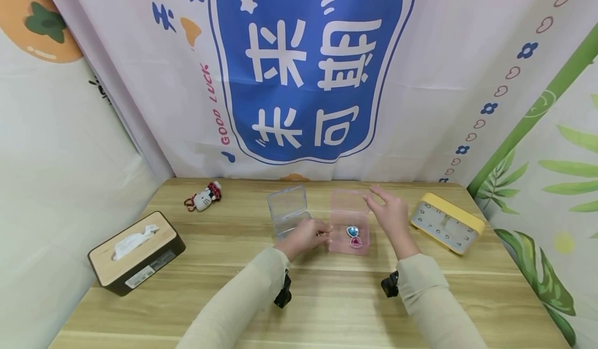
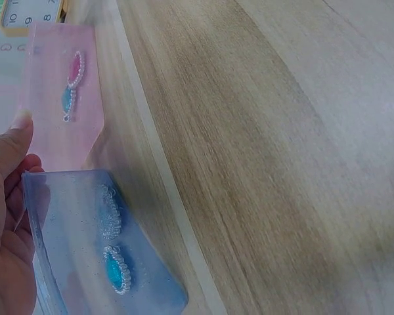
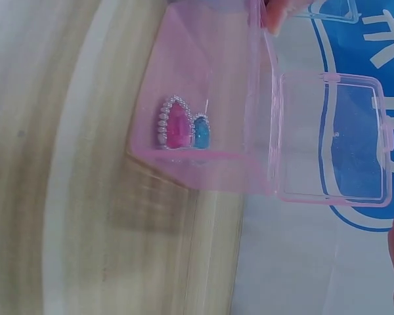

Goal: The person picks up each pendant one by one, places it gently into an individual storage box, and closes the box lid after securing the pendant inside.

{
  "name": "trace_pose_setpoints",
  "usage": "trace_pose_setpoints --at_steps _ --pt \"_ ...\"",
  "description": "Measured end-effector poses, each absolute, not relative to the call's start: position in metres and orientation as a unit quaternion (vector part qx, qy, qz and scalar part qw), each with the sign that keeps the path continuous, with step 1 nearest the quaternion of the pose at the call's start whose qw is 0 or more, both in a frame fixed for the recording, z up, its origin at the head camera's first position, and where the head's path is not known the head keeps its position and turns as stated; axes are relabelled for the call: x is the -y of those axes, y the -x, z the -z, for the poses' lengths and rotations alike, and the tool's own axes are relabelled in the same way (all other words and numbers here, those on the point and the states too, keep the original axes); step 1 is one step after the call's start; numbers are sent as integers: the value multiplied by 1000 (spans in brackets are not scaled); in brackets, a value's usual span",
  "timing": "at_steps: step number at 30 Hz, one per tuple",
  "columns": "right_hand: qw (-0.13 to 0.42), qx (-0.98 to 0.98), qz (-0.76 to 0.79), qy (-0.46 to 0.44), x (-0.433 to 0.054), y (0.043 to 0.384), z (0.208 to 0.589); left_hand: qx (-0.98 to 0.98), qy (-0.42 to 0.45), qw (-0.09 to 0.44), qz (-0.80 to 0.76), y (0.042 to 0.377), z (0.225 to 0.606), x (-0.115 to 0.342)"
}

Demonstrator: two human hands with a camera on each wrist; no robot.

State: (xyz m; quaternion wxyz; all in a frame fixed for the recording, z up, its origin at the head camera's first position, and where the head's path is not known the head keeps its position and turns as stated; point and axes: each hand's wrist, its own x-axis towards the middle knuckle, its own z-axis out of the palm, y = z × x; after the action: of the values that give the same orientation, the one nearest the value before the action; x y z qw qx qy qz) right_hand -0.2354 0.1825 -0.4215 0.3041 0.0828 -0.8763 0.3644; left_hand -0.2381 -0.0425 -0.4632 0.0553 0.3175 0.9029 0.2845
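Observation:
A pink clear plastic box [image 1: 348, 247] stands with its lid [image 3: 335, 193] raised. Inside lie a pink gem with a beaded rim [image 3: 178, 125] and a blue gem [image 1: 352, 231]. Left of it is a blue clear plastic box [image 2: 72, 190], lid up too, with a turquoise beaded gem [image 2: 116, 270] showing through its wall. My left hand [image 1: 306, 237] reaches over the blue box, its fingertips at the left rim of the pink one, fingers loosely bent with nothing visible between them. My right hand [image 1: 391, 214] hovers beside the raised pink lid, fingers spread and holding nothing.
A yellow-framed clock [image 1: 446, 224] lies to the right of the pink box. At the far left stands a tissue box [image 1: 140, 255] with a wooden top, and behind it a small plush charm [image 1: 203, 199]. A printed cloth [image 1: 402, 146] hangs along the table's back edge.

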Motion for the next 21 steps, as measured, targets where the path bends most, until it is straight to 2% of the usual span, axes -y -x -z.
trace_pose_setpoints --at_steps 10,21 --pt "267 886 -374 -64 -178 246 422 -905 -317 53 -278 239 467 42" --pt "253 875 -410 -51 -175 234 429 -903 -320 52 -281 239 465 43"
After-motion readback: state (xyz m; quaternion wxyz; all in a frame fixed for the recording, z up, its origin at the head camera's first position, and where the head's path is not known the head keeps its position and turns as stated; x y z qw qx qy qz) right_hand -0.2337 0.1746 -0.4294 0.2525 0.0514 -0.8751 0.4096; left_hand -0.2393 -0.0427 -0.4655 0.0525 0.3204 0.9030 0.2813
